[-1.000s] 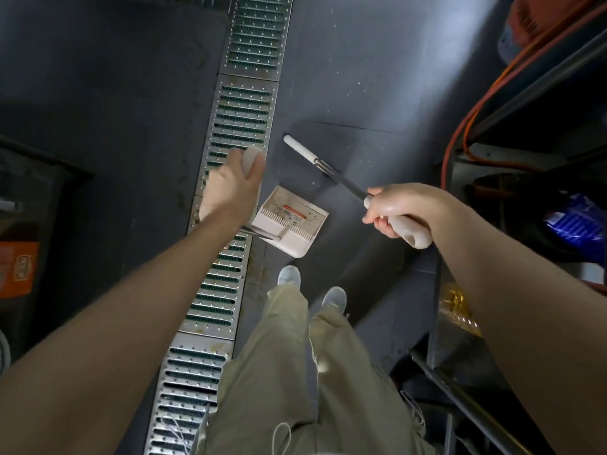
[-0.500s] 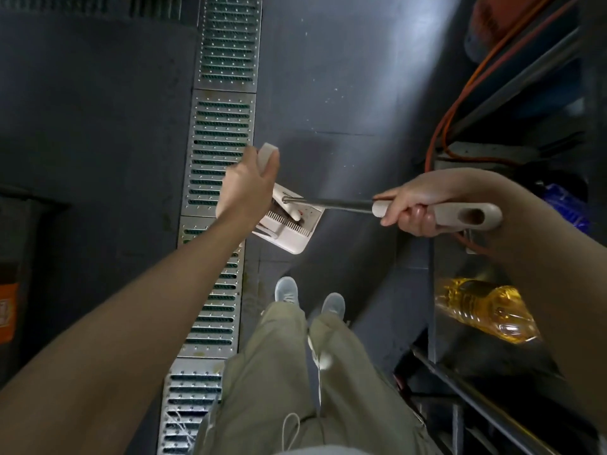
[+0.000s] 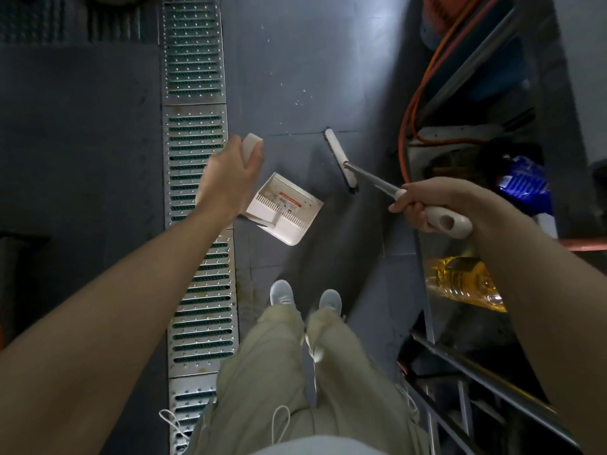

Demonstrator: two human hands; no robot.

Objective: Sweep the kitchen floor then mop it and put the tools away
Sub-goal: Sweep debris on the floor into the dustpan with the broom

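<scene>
My left hand grips the white top of the dustpan handle. The white dustpan sits low over the dark floor just ahead of my feet, with a little debris inside. My right hand grips the cream handle of the broom. Its metal shaft runs up-left to the white broom head, which rests on the floor to the right of the dustpan, apart from it. Small white crumbs lie scattered on the floor beyond the broom head.
A perforated metal drain grate runs along the floor on the left. On the right stand metal shelves with an orange cable, a blue package and a bottle of yellow oil. My shoes stand below the dustpan.
The broom head has left the dustpan and swung out to the right onto the floor. My left hand and the dustpan stayed nearly in place.
</scene>
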